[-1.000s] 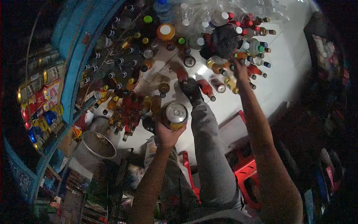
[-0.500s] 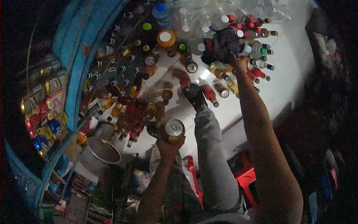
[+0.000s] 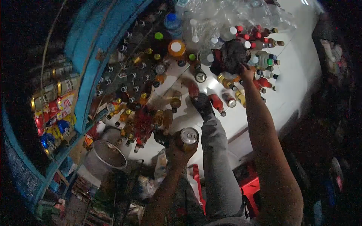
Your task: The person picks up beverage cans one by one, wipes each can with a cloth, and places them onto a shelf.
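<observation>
My left hand point(image 3: 180, 151) is wrapped round a drink can point(image 3: 189, 136), its silver top facing up, in front of my body. Stretched far forward, my right hand point(image 3: 247, 72) has its fingers closed at the edge of a dark cloth point(image 3: 233, 54). That cloth lies over or among bottles, and what is under it is hidden. Close to the right hand are a red bottle point(image 3: 265, 83) and a clear bottle with a green cap point(image 3: 268, 61). A red bottle point(image 3: 216, 104) and a can point(image 3: 229, 100) rest on the floor beyond my left hand.
Many bottles crowd the white tiled floor point(image 3: 290, 75), including an orange-filled one point(image 3: 176, 48). Clear plastic bottles point(image 3: 226, 15) fill the back. A metal pot point(image 3: 110, 154) stands at left, by a blue frame point(image 3: 83, 75) and shelved cans point(image 3: 68, 86). My foot point(image 3: 202, 105) is among the bottles.
The view has shifted slightly, so most things appear lower and farther right. My left hand still holds the can, and my right hand remains at the dark cloth.
</observation>
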The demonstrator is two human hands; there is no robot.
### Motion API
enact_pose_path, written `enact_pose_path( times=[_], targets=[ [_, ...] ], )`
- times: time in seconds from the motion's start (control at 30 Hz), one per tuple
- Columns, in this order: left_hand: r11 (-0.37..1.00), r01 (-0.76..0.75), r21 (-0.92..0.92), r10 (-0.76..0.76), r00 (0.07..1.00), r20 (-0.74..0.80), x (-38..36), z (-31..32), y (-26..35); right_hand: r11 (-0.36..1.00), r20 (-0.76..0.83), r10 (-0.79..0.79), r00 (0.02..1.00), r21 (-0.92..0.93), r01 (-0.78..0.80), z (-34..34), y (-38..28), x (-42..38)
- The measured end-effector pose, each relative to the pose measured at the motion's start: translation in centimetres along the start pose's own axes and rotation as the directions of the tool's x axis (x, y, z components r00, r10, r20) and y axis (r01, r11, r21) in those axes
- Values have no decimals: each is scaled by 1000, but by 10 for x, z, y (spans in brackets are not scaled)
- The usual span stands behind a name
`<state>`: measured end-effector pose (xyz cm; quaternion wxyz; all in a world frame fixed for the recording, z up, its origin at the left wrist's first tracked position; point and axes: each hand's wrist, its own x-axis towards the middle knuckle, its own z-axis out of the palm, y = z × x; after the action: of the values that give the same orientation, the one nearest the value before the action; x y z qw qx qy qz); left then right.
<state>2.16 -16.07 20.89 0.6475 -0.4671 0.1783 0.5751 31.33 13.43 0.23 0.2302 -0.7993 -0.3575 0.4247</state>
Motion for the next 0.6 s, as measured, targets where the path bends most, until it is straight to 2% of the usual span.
enact_pose_path(
  times=[0.03, 0.07, 0.1, 0.13, 0.17, 0.2, 0.23, 0.27, 0.3, 0.33, 0.37, 0.4, 0.43, 0.47, 0.53, 0.6],
  targets=[
    [960, -140, 243, 181, 971, -157, -3, 18, -8, 988, -51, -72, 996, -144, 65, -3, -20, -17],
    [846, -218, 487, 378, 889, -260, -4, 25, -15, 986, -43, -68, 997, -154, 60, -2, 2, -3],
    [738, -222, 637, 433, 880, -196, -3, 15, -11, 999, -81, -46, 996, -18, 45, 2, 41, 28],
    [739, -221, 637, 438, 876, -204, -3, 8, -6, 992, -116, -14, 993, 124, 28, 6, 64, 40],
    [764, -214, 609, 420, 881, -217, -4, 2, -1, 867, -4, 102, 995, 491, -87, 7, 48, 23],
    [788, -208, 580, 401, 888, -226, -5, -1, 3, 866, 0, 109, 994, 491, -95, 0, 27, 9],
    [788, -207, 580, 402, 886, -230, -4, -7, 7, 998, -57, -39, 998, 54, 42, -7, 19, 4],
    [821, -224, 526, 389, 893, -227, -3, -11, 9, 902, -42, -197, 980, -399, 165, -19, 9, -1],
    [850, -241, 468, 376, 900, -220, -1, -12, 8, 996, -151, -25, 988, -84, 13, -21, -22, -24],
    [852, -240, 465, 373, 901, -219, -3, 2, 1, 996, -152, -28, 988, -86, 15, -27, -33, -33],
    [317, -268, 910, 539, 840, 60, -9, 32, -10, 996, -204, -60, 977, -69, 47, -31, -38, -37],
    [-378, -204, 903, 481, 791, 379, -12, 53, -19, 995, -254, -90, 963, -54, 79, -34, -45, -44],
    [-376, -198, 905, 487, 789, 375, -13, 63, -23, 967, -221, -109, 969, 201, 155, -37, -61, -54],
    [-406, -153, 901, 500, 788, 359, -12, 69, -25, 968, -211, -105, 972, 201, 149, -37, -74, -63],
    [-434, -98, 895, 519, 785, 338, -13, 68, -24, 849, -192, -424, 885, 257, 462, -38, -102, -80],
    [-516, -135, 846, 476, 776, 414, -9, 55, -19, 827, -150, -553, 819, 14, 561, -45, -138, -89]
  ],
)
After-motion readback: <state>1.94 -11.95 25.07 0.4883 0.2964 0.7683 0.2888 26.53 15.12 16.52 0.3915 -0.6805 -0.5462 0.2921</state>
